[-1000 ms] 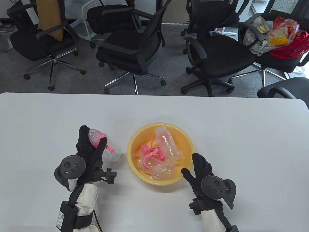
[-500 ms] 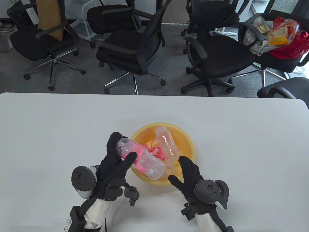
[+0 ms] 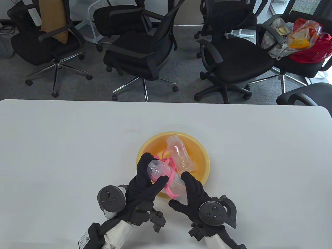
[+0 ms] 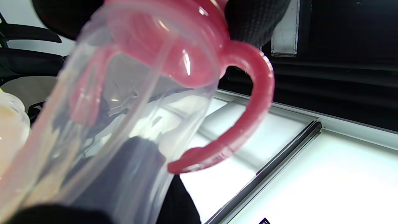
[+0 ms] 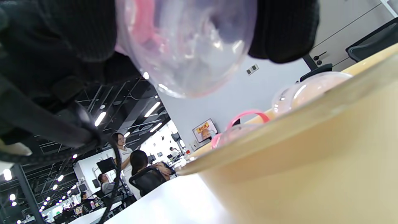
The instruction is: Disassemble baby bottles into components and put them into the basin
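Table view, with both wrist views. Your left hand (image 3: 145,181) grips the capped end of the baby bottle (image 3: 166,179), fingers curled over the clear cap (image 3: 155,170) and thumb (image 3: 158,183) pressed across the pink collar (image 3: 168,179). The bottle lies tilted, cap toward the far left and base toward the near right, held above the near rim of the yellow basin (image 3: 205,158). Your right hand (image 3: 194,194) meets the bottle's base end, its fingers (image 3: 190,182) laid along the clear body and its thumb spread out to the left; whether those fingers actually curl around the body cannot be told from any view. In the left wrist view the bottle (image 4: 124,109) fills the frame, one pink handle (image 4: 248,109) looping out to the right. In the right wrist view the rounded clear base (image 5: 186,46) sits between gloved fingers (image 5: 279,31) just above the basin's wall (image 5: 295,155). Inside the basin lie a clear bottle body (image 3: 180,154) on the far right and pink handle rings (image 3: 166,160) near its middle. The basin stands on the white table (image 3: 64,142).
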Demonstrator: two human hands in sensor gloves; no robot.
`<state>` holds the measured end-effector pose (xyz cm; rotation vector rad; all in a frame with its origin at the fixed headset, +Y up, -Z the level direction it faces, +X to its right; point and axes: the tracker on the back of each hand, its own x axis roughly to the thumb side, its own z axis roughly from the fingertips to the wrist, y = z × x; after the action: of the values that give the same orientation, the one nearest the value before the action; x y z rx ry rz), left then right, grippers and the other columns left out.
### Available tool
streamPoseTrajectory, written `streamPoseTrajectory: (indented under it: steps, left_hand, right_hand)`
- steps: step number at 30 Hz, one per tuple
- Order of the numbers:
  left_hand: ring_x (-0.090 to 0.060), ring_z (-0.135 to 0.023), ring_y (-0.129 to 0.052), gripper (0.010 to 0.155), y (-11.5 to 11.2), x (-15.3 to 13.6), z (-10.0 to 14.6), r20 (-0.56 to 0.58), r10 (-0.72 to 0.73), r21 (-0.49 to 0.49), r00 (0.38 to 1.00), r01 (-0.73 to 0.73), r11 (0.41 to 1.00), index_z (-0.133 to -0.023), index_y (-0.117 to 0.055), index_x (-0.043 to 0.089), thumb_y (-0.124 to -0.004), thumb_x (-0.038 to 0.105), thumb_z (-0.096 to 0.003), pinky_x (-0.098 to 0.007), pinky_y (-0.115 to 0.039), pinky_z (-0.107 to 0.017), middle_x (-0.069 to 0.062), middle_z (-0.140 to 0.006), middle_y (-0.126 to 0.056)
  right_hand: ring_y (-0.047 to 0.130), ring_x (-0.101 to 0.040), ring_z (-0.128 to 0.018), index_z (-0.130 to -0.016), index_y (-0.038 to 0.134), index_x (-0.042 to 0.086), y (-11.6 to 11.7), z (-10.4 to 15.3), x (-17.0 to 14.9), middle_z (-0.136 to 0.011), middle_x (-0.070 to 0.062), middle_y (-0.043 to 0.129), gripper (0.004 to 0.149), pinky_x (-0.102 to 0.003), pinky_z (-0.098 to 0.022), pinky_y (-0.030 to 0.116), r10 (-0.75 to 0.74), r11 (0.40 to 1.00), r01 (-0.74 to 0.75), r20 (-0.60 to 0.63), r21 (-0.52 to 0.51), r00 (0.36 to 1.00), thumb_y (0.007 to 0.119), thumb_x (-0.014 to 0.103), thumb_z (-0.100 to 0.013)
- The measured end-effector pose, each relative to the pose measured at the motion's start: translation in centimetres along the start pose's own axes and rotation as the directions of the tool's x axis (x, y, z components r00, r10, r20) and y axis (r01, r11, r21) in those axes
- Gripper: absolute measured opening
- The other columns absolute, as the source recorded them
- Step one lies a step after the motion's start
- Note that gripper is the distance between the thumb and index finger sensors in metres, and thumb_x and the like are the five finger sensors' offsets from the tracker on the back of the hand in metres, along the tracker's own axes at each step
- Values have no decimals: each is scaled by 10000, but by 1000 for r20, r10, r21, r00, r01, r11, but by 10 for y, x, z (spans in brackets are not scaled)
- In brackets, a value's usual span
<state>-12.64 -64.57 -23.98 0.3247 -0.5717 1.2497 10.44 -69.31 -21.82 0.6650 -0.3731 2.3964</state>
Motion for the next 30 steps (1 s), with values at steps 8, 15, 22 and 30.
streamPoseTrajectory:
  steps: [8,15,22,30]
  left_hand:
    - [-645,-918,-630,872,-4,-17,0,-165,326,25,931,-327,945,-1111,-136,-55,-714,383,-626,-717,-611,-634,-417,-1083,-465]
    - [-510,-884,-769,915,-1,-35,3,-177,322,122,930,-304,945,-1097,-255,-78,-778,478,-594,-632,-707,-633,-255,-1031,-626]
    - [-456,-848,-804,793,1,-34,0,-47,249,97,967,-244,965,-1046,-439,-55,-803,448,-553,-613,-706,-666,-211,-963,-705]
    - [-432,-789,-870,783,14,-16,-9,145,186,-55,972,-179,982,-1049,-552,-38,-862,426,-499,-612,-732,-674,-203,-923,-807]
  right_hand:
    - [683,-527,-793,-1095,346,-11,0,3,11,-1029,-273,559,925,-532,-587,742,245,965,-246,-19,-89,969,806,521,-495]
    - [696,-528,-774,-1089,359,-34,7,6,32,-1013,-287,571,928,-535,-561,761,457,883,-452,10,-126,889,799,523,-490]
    - [737,-518,-744,-1092,381,-41,2,2,21,-998,-283,613,946,-523,-528,803,244,970,-244,68,-7,967,812,534,-477]
    - [757,-507,-748,-1101,412,-26,-9,-1,16,-1009,-256,659,953,-517,-502,842,136,986,-147,123,85,983,831,531,-451]
